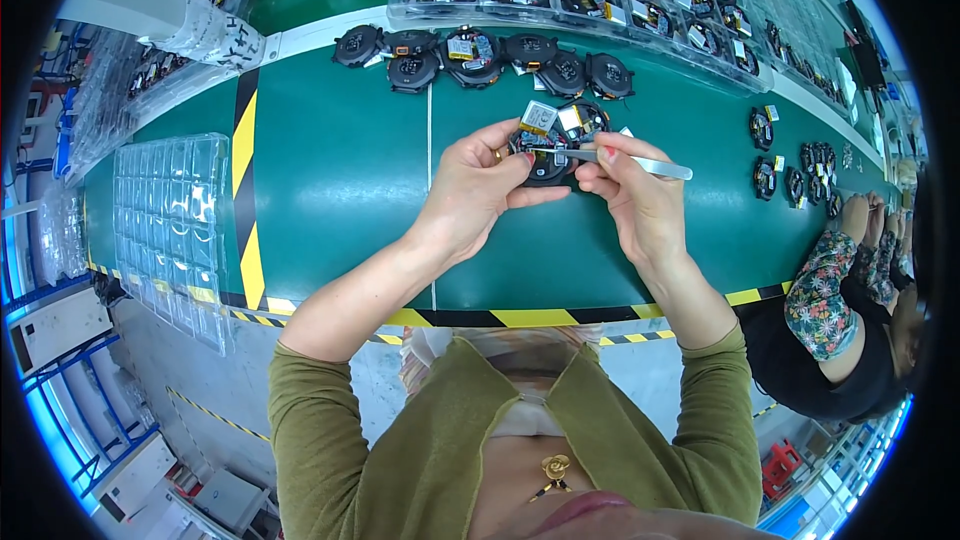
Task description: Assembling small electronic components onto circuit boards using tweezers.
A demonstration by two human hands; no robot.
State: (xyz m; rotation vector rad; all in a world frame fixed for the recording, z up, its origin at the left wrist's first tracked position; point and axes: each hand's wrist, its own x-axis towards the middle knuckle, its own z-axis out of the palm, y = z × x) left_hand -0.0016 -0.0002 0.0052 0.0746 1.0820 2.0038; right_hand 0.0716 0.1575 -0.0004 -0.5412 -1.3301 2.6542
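Observation:
A round black watch case (546,172), open to its circuit board, rests on the green bench in front of me. My left hand (468,182) steadies it, with the thumb and fingers closed about its left side. From the case's top edge a silver battery cell (539,118) with a yellow strip sticks up. My right hand (640,202) pinches metal tweezers (667,169), their tips over the board inside the case. Just behind, to the right, lies another open watch case (590,117) with a battery cell, partly hidden.
Several black watch cases (412,71) line the bench beyond my hands. Behind them is a clear compartment tray (520,17) full of watch parts. A clear plastic tray (172,210) overhangs the left front edge. On the right, a co-worker's patterned sleeve (822,295) is near more cases.

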